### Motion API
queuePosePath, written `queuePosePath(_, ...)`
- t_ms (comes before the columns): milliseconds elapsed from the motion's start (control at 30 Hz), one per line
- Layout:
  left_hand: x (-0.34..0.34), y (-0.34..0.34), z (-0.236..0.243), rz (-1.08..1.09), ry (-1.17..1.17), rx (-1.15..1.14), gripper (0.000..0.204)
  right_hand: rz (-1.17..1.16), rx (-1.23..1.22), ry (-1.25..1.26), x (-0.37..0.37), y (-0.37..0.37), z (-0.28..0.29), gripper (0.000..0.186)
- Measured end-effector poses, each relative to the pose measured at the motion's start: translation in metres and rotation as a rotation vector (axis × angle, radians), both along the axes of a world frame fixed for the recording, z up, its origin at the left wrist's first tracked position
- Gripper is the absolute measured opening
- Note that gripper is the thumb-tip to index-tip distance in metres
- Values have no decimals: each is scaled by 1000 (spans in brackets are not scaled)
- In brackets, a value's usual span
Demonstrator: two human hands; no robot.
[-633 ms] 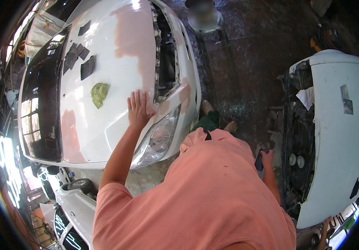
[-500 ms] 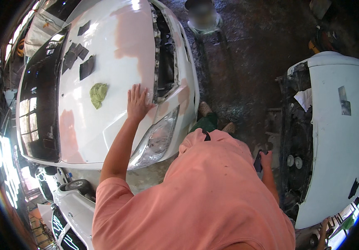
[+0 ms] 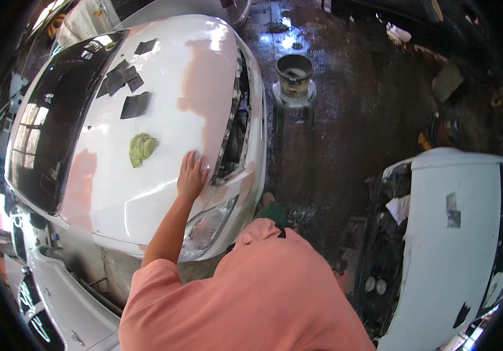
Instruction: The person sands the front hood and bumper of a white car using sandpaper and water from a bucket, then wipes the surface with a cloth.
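Note:
My left hand [image 3: 192,176] lies flat on the white car hood [image 3: 158,193], fingers spread, near its front edge. It holds nothing. A crumpled green cloth [image 3: 142,150] rests on the hood beyond my fingers. Farther up are several dark sheets [image 3: 135,105] that look like sandpaper. Pinkish patches [image 3: 200,76] mark parts of the white surface. Below my hand sits the clear headlight [image 3: 207,231], next to the open gap [image 3: 237,126] at the car's front. Of my right hand, only a small reddish patch [image 3: 341,279] shows beside my shirt; its fingers are hidden.
A dark bucket [image 3: 294,76] stands on a light base on the wet, dark floor [image 3: 333,134]. To the right is another white car [image 3: 444,251] with its front end exposed and a white cloth [image 3: 398,209] on it. A silver car [image 3: 73,292] is at the lower left.
My view has shifted, bringing the bucket fully into sight. My left hand stays flat on the hood, slightly farther from the headlight. My right hand, earlier holding a dark flat object, is now mostly hidden.

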State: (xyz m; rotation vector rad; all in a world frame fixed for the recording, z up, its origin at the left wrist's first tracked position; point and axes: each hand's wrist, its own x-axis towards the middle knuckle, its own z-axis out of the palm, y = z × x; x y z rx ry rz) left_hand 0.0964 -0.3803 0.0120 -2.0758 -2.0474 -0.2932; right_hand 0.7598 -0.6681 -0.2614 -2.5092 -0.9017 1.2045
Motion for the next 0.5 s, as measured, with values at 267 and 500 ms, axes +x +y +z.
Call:
queuePosePath(267, 15, 12, 4, 268, -173, 195, 48, 14, -115, 151, -32, 111, 57, 53)
queuePosePath(500, 13, 21, 3, 402, -217, 207, 56, 215, -16, -22, -32, 287, 69, 51)
